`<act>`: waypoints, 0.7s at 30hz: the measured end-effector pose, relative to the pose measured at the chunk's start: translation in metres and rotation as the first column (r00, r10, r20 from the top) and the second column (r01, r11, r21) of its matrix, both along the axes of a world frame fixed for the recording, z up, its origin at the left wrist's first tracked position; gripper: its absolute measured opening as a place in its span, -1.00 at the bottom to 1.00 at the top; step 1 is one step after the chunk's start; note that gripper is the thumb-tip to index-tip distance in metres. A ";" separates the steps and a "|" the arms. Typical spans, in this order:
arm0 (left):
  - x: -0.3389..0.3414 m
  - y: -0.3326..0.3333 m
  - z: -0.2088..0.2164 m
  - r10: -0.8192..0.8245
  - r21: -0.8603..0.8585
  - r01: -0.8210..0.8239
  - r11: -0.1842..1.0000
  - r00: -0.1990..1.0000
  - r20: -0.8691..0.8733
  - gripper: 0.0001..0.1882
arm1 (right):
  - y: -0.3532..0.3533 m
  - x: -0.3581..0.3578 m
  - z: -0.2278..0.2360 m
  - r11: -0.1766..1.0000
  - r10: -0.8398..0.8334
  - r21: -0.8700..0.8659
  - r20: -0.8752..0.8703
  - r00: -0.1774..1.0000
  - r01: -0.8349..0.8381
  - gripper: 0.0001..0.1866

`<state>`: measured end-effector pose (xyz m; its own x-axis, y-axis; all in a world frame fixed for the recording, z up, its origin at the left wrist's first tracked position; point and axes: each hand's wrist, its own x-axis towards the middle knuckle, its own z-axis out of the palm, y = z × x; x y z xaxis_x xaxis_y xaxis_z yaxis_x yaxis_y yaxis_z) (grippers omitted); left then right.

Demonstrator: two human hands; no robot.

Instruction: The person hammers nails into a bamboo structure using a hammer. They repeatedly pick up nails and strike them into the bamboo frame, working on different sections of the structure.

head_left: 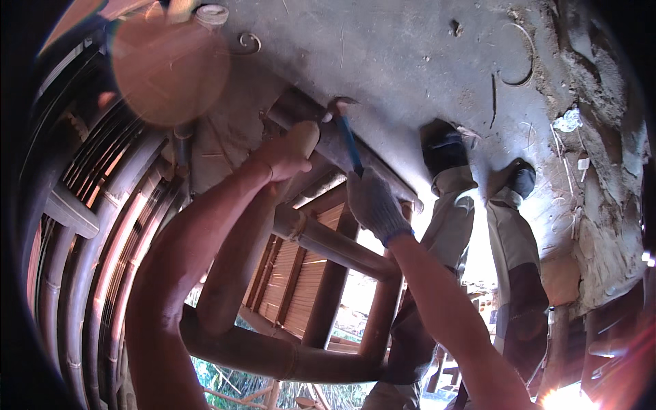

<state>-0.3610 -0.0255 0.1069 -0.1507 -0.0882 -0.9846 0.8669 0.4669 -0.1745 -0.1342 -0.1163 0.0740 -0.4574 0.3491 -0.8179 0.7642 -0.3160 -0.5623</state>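
Note:
My right hand (376, 205), in a grey knitted glove, is closed around the blue handle of a hammer (351, 147). The hammer's head lies close to the upper end of a dark bamboo pole (372, 164); whether they touch I cannot tell. My left hand (283, 156) is closed around the upper part of a thick brown pole (239, 266), whose pale rounded end shows beyond the fingers. This pole runs down to a bamboo frame (273, 355) with several thick members and a slatted panel (297, 280).
Legs in light and dark trousers (512, 253) with dark shoes (444, 145) stand to the right; whose they are I cannot tell. Bamboo poles (82, 301) line the left side. A rough stone edge (608, 184) borders the grey floor (403, 61), where curled strips (249, 44) lie.

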 end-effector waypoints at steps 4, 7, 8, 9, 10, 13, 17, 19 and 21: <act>-0.009 -0.016 -0.002 -0.038 -0.024 0.036 0.999 0.998 -0.046 -0.33 | 0.057 -0.016 0.038 0.774 -0.463 -0.300 0.332 0.822 0.558 -0.67; -0.007 -0.009 0.001 0.041 -0.059 -0.045 0.997 0.997 -0.064 -0.35 | 0.036 -0.021 0.041 0.703 -0.653 -0.190 0.209 0.728 0.686 -0.61; -0.008 -0.011 -0.002 0.017 -0.051 -0.020 0.999 0.998 -0.054 -0.36 | 0.022 -0.021 0.030 0.825 -0.541 -0.087 0.164 0.825 0.558 -0.61; -0.007 -0.014 -0.007 -0.013 -0.040 0.012 0.999 0.999 -0.030 -0.36 | 0.008 -0.021 0.017 0.905 -0.425 0.039 0.153 0.892 0.424 -0.60; -0.010 -0.022 -0.010 -0.056 0.014 0.056 0.998 0.998 0.001 -0.37 | 0.019 -0.022 0.018 0.920 -0.300 -0.201 0.192 0.934 0.337 -0.63; -0.015 -0.035 -0.012 -0.110 0.083 0.108 0.991 0.994 0.019 -0.37 | 0.054 -0.026 0.039 0.869 -0.361 -0.292 0.182 0.915 0.400 -0.63; -0.010 -0.011 -0.004 -0.088 -0.024 0.088 0.996 0.996 -0.002 -0.38 | -0.004 -0.035 0.023 0.789 -0.586 -0.133 0.125 0.800 0.599 -0.59; -0.010 -0.024 -0.008 -0.115 0.021 0.115 0.993 0.993 0.012 -0.38 | -0.004 -0.027 0.011 0.872 -0.365 -0.297 0.134 0.921 0.389 -0.51; -0.014 -0.036 -0.007 -0.150 0.139 0.150 0.979 0.989 -0.016 -0.37 | 0.017 -0.035 0.019 0.818 -0.360 -0.393 0.218 0.907 0.419 -0.48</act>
